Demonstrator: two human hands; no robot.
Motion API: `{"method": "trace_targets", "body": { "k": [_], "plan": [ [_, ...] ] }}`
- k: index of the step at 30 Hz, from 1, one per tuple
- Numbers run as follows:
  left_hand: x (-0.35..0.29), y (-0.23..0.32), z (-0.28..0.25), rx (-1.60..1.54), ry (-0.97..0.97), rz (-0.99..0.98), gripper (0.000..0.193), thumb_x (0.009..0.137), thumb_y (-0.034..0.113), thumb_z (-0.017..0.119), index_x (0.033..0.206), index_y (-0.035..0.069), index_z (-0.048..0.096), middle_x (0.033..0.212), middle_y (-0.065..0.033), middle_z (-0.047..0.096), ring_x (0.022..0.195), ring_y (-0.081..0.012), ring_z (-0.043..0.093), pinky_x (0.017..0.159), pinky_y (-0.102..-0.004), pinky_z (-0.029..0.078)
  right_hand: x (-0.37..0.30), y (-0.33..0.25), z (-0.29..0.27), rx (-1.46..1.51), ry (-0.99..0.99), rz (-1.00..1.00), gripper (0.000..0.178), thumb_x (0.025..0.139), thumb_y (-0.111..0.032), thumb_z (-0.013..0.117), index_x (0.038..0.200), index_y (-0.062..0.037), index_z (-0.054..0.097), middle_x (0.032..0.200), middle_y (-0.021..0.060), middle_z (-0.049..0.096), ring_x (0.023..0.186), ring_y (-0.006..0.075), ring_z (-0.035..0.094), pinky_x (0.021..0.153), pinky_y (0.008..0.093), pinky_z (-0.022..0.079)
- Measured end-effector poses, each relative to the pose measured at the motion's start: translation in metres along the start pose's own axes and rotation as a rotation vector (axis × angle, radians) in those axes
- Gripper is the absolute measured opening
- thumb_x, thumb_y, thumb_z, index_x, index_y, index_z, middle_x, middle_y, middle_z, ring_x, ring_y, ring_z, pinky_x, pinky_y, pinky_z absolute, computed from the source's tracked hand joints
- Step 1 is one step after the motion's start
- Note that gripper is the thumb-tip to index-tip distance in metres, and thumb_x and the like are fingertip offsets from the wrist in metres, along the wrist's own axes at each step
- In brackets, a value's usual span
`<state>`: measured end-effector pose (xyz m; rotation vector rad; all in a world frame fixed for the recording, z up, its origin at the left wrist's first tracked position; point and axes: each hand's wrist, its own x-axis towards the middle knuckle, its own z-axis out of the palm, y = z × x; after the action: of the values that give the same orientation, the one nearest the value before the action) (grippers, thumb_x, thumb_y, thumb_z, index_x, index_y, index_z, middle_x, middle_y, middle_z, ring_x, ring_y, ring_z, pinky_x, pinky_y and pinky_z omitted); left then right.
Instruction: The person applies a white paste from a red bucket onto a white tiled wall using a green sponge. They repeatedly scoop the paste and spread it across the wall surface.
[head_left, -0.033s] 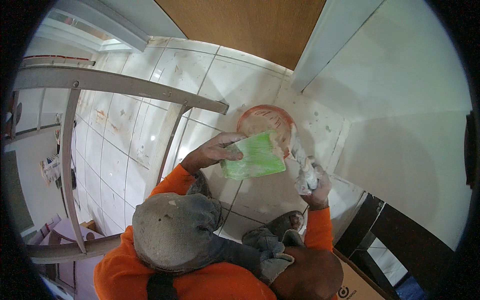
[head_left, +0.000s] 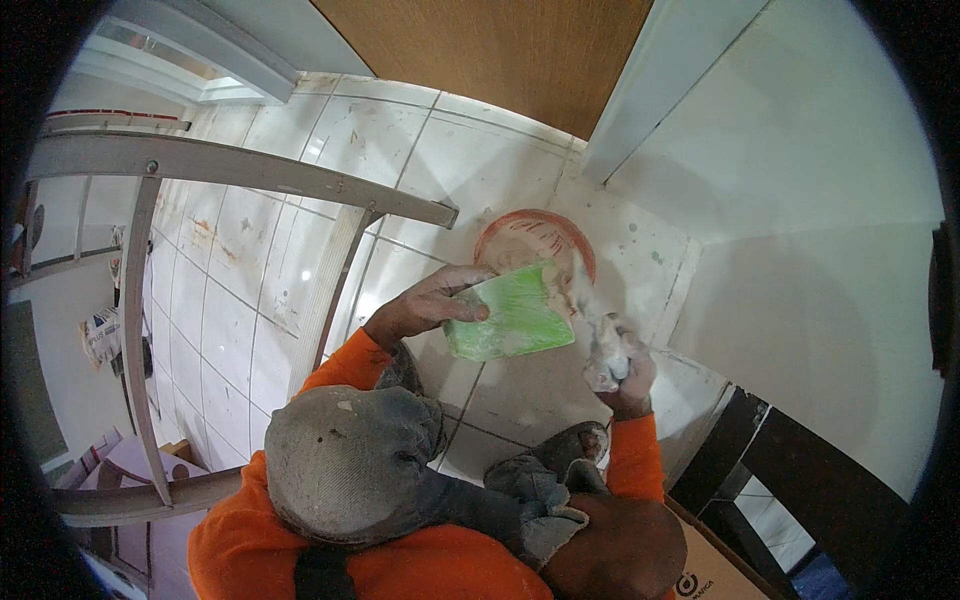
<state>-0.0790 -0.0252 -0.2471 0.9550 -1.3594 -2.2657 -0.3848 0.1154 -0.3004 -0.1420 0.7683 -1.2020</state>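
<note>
A green rectangular plastic board, streaked with pale paste, is gripped at its left edge by my left hand, thumb lying on top. Beige paste clings along the board's right edge. My right hand is closed round the pale handle of a paste-smeared tool; the coating hides its exact kind. The tool's far end reaches up beside the board, over the near right side of a round orange-rimmed bucket. Beige paste shows inside the bucket, which the board partly covers.
A metal ladder stands close on my left. White tiled floor runs up to a brown door. The white wall rises at right, with a dark wooden frame and a cardboard box nearer to me.
My right hand and its tool have shifted slightly left, toward the board. The left hand and the green board have barely moved, a touch to the right.
</note>
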Motion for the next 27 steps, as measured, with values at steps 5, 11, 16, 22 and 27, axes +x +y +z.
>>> {"method": "trace_targets", "body": {
  "k": [5, 11, 16, 22, 27],
  "plan": [
    [-0.002, -0.001, 0.0, 0.097, -0.044, -0.015, 0.053, 0.085, 0.024, 0.075, 0.131, -0.001, 0.062, 0.114, -0.0083, 0.068, 0.108, -0.0193, 0.062, 0.097, -0.0324, 0.047, 0.006, 0.029, -0.011, 0.119, -0.152, 0.21, 0.043, 0.097, -0.04, 0.054, 0.12, -0.0042, 0.055, 0.079, 0.0055, 0.06, 0.045, 0.0112, 0.043, 0.041, 0.0267, 0.035],
    [-0.004, 0.016, 0.001, 0.003, -0.034, 0.01, 0.053, 0.08, 0.023, 0.085, 0.123, 0.001, 0.065, 0.117, -0.0049, 0.065, 0.111, -0.0166, 0.06, 0.098, -0.0333, 0.048, 0.004, 0.04, -0.079, -0.896, 0.038, -0.279, 0.041, 0.096, -0.038, 0.059, 0.121, -0.0053, 0.055, 0.08, 0.005, 0.06, 0.05, 0.0125, 0.05, 0.043, 0.0278, 0.039],
    [-0.005, 0.007, -0.004, 0.023, -0.011, 0.014, 0.051, 0.082, 0.025, 0.083, 0.123, 0.0, 0.065, 0.116, -0.0042, 0.065, 0.108, -0.0158, 0.061, 0.097, -0.032, 0.048, -0.007, -0.003, -0.027, -0.043, -0.047, -0.168, 0.041, 0.093, -0.033, 0.063, 0.123, -0.0078, 0.051, 0.09, 0.0086, 0.062, 0.061, 0.0162, 0.055, 0.051, 0.0277, 0.045],
    [0.0, 0.0, -0.008, -0.055, -0.021, 0.034, 0.051, 0.084, 0.024, 0.081, 0.125, 0.0, 0.062, 0.115, -0.004, 0.065, 0.108, -0.0155, 0.063, 0.095, -0.0306, 0.05, -0.009, -0.019, 0.03, -0.243, -0.033, -0.279, 0.034, 0.088, -0.018, 0.071, 0.114, -0.0055, 0.053, 0.109, 0.0105, 0.06, 0.088, 0.0188, 0.058, 0.074, 0.0308, 0.049],
    [-0.003, 0.005, -0.005, -0.134, 0.028, 0.035, 0.054, 0.084, 0.021, 0.079, 0.129, -0.001, 0.06, 0.116, -0.0055, 0.065, 0.11, -0.0168, 0.063, 0.097, -0.0319, 0.05, 0.01, 0.009, -0.002, -0.738, -0.126, -0.312, 0.036, 0.082, -0.004, 0.073, 0.116, -0.0037, 0.06, 0.113, 0.0086, 0.06, 0.105, 0.0201, 0.059, 0.093, 0.0329, 0.047]
  ]
}}
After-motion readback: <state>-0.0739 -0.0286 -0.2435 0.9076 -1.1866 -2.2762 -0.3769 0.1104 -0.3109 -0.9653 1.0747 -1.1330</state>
